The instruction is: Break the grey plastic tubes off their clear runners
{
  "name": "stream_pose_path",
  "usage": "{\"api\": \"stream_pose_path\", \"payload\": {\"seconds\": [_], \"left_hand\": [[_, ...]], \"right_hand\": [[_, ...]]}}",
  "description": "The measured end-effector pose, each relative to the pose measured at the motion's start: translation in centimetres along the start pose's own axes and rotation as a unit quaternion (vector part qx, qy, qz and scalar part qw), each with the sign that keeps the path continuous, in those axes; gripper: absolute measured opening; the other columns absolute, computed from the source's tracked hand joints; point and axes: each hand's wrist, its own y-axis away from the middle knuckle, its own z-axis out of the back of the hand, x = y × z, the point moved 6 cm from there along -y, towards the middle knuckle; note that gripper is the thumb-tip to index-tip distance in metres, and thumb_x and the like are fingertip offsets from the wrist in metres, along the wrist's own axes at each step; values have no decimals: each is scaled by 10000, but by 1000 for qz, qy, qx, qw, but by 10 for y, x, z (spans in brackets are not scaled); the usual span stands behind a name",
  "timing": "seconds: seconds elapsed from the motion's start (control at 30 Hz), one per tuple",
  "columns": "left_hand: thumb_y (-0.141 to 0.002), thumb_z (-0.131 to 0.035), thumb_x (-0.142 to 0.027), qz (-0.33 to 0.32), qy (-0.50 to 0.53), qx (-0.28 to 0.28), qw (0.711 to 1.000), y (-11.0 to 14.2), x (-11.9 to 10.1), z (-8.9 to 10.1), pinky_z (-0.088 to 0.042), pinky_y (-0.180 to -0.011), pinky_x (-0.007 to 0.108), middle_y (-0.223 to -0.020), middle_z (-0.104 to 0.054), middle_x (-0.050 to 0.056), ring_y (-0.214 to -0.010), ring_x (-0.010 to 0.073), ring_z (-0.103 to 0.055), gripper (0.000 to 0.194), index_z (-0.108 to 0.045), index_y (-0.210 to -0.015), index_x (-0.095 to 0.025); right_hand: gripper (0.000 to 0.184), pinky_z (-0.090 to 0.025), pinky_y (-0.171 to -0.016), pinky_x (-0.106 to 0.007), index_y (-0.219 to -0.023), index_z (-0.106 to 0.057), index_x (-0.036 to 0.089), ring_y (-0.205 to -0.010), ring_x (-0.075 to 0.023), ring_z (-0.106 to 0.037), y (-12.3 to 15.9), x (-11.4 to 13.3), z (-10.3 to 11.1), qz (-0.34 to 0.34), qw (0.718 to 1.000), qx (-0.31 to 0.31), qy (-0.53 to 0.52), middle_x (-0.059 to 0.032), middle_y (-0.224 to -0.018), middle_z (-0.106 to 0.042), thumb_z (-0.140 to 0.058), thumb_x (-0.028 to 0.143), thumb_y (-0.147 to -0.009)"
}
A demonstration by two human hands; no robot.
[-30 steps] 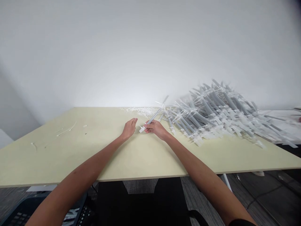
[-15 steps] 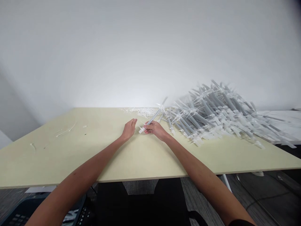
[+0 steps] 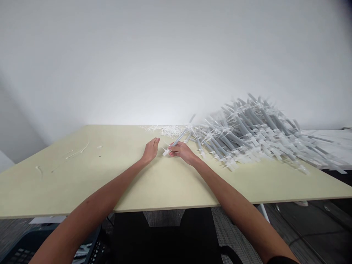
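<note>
My right hand grips the lower end of a grey tube that slants up and away to the right. White tabs and thin cable-tie tails stick out at both of its ends. Just left of the tube's near end is my left hand, its fingers stretched upward and nothing visible in it; the palm side is hidden. Beyond both hands lies a scatter of small white cable-tie pieces. To the right rises a large heap of similar grey tubes with white ends.
The pale yellow table reaches a white wall at the back. Several loose cable ties and a small dark bit lie on its left side. A dark plastic basket stands on the floor at lower left.
Both hands stay nearly in place, with the tube still in the right hand. The tube's far end has dipped slightly. At the right edge, a partly visible fingertip has left the view.
</note>
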Motion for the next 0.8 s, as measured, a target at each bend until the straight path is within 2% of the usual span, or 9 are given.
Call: {"api": "stream_pose_path", "payload": {"seconds": [0.8], "left_hand": [[-888, -287, -461, 2, 3, 12, 1000, 0, -1, 0, -268, -497, 252, -477, -335, -40, -441, 114, -338, 368, -341, -634, -201]], "right_hand": [[296, -515, -618, -269, -821, -591, 142, -581, -109, -587, 3, 2, -3, -16, 1000, -6, 8, -33, -740, -629, -749, 289, -618]]}}
